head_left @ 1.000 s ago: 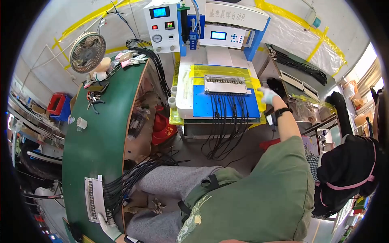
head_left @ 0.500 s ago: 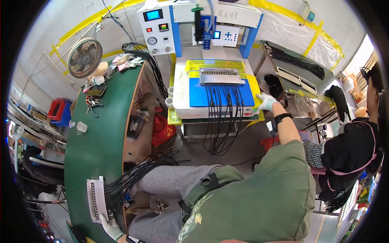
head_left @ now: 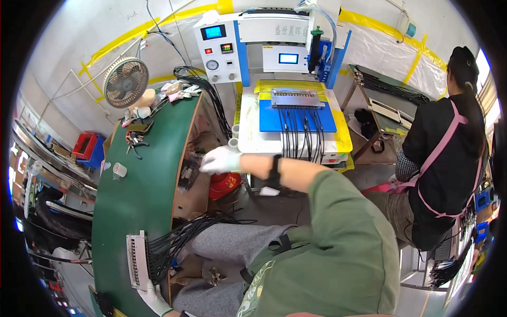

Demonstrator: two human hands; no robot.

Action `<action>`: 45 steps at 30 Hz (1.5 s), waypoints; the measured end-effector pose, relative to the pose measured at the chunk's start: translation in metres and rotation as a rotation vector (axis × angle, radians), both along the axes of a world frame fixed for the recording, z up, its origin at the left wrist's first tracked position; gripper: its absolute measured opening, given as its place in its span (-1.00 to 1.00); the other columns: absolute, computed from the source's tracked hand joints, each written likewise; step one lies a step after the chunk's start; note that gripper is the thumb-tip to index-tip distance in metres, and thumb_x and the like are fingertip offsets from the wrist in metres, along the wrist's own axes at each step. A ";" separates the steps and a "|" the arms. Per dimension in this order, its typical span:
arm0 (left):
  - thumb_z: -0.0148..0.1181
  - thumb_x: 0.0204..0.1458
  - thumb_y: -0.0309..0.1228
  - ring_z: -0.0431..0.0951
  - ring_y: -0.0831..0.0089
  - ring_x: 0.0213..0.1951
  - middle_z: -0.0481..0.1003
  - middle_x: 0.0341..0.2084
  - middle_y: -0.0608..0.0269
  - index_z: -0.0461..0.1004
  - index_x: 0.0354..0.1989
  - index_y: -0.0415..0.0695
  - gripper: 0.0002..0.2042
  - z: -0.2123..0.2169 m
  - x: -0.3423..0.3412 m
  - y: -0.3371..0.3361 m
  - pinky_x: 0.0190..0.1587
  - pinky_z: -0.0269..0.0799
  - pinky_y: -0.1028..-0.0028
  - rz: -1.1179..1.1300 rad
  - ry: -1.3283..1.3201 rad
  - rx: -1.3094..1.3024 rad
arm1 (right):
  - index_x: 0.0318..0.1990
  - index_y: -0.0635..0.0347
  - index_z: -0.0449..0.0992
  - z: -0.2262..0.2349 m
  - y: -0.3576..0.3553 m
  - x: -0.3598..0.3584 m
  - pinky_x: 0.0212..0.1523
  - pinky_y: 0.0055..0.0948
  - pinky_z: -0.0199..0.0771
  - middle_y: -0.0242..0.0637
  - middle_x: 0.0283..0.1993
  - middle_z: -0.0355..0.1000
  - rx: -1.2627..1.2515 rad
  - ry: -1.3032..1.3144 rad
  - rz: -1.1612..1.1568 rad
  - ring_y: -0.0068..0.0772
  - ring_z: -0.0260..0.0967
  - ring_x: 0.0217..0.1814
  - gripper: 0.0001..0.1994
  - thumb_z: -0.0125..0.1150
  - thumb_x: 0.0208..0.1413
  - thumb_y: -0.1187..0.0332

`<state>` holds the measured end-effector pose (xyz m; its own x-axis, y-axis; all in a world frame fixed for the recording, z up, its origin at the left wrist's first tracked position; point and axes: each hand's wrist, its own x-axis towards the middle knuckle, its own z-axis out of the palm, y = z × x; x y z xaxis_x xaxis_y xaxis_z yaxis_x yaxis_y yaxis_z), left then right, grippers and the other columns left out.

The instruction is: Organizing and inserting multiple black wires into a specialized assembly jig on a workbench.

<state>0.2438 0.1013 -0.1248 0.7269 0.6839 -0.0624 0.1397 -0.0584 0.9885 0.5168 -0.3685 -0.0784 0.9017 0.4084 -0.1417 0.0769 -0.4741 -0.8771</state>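
Note:
My left hand (head_left: 153,300), in a white glove, grips the near end of a metal fixture strip (head_left: 138,261) with a row of small slots, lying on the green table. Black cables (head_left: 182,238) run from the strip over the table's edge towards my lap. My right hand (head_left: 222,160), gloved too, hangs in the air between the table and the white machine, its fingers loosely stretched and nothing seen in them. Another metal fixture strip (head_left: 297,99) sits on the machine's blue plate (head_left: 270,120), its black cables (head_left: 301,134) hanging down the front, partly behind my right forearm.
On the green table (head_left: 134,198) are a fan (head_left: 125,82), pliers (head_left: 136,145) and a white tape roll (head_left: 120,169). The machine's dispensing head (head_left: 319,55) is above the plate's right side. A co-worker (head_left: 443,142) stands at right. A red container (head_left: 224,185) is below.
My right hand has left the machine's right front corner and swung left across its front. The dispensing head has shifted right. The co-worker is more upright. My left hand stays at the strip.

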 end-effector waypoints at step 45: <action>0.26 0.13 -0.01 0.43 -0.15 0.07 0.44 0.12 -0.12 0.53 0.08 -0.22 -0.47 -0.094 -0.199 0.110 0.17 0.31 -0.03 0.411 -0.215 1.140 | 0.11 0.24 0.53 -0.057 0.151 -0.045 0.18 -0.34 0.40 -0.11 0.03 0.55 -0.067 0.314 0.370 -0.30 0.47 0.10 -0.42 0.28 0.14 -0.06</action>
<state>0.0451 0.2117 -0.2185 0.3663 0.4496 0.8146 0.1921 -0.8932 0.4066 0.4714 -0.2173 -0.1350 0.6075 0.6737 -0.4207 -0.0124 -0.5215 -0.8532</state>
